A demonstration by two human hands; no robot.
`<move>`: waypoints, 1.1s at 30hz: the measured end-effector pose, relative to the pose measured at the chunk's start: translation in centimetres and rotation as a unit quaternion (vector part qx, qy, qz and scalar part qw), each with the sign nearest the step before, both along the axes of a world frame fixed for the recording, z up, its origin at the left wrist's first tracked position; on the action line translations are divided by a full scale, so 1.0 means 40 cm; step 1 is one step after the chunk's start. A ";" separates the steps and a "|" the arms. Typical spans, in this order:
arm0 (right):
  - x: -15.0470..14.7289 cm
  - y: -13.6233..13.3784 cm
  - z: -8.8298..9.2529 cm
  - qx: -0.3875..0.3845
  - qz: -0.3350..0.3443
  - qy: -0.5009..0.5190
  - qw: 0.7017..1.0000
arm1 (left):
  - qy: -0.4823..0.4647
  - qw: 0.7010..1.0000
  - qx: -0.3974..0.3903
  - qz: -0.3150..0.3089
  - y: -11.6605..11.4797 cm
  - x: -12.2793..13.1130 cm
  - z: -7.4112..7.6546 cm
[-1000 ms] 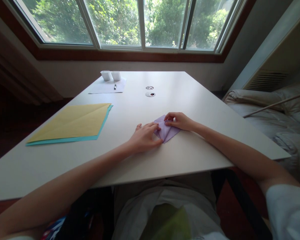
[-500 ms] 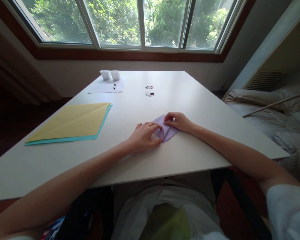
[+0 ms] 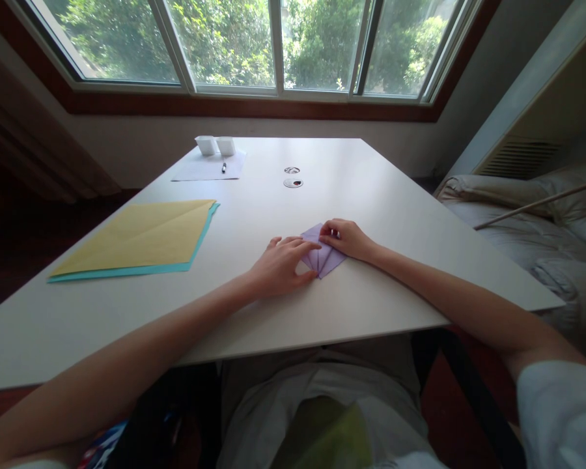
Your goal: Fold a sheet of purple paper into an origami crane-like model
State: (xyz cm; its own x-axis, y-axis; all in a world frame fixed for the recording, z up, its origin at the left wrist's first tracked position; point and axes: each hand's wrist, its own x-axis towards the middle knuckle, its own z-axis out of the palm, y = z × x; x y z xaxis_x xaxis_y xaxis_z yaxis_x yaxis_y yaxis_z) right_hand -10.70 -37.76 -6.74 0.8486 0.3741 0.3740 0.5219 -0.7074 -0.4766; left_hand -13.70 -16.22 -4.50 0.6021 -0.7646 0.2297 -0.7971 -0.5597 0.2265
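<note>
A small folded piece of purple paper (image 3: 323,259) lies on the white table (image 3: 371,195) in front of me. My left hand (image 3: 278,267) rests on its left side, fingers curled and pressing the paper down, thumb at its near point. My right hand (image 3: 346,237) pinches the paper's upper right edge with bent fingers. Part of the paper is hidden under both hands.
A yellow sheet (image 3: 141,234) lies on a teal sheet (image 3: 202,238) at the left. At the far end are a white paper (image 3: 205,170) with a pen (image 3: 223,168) and two small white boxes (image 3: 216,145). Two round cable holes (image 3: 293,183) sit mid-table. Bedding (image 3: 532,221) lies at right.
Both hands stay on the purple paper with only slight finger shifts along its folds. The view has drifted a little.
</note>
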 end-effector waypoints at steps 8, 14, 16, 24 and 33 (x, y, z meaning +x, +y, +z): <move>0.002 0.001 0.000 -0.013 -0.008 0.003 1.000 | -0.025 0.987 0.030 -0.154 0.016 0.011 0.010; 0.004 -0.002 -0.002 -0.014 -0.009 0.003 1.000 | -0.037 0.982 0.035 -0.180 0.022 0.013 0.016; 0.004 -0.002 -0.004 -0.013 -0.007 0.002 1.000 | -0.032 0.982 0.030 -0.183 0.023 0.014 0.017; -0.018 -0.010 0.023 -0.052 0.023 -0.078 0.995 | -0.022 0.984 0.019 -0.175 0.021 0.017 0.014; -0.087 -0.027 0.080 -0.122 0.253 -0.051 0.958 | -0.065 0.994 0.006 -0.091 0.025 0.027 0.001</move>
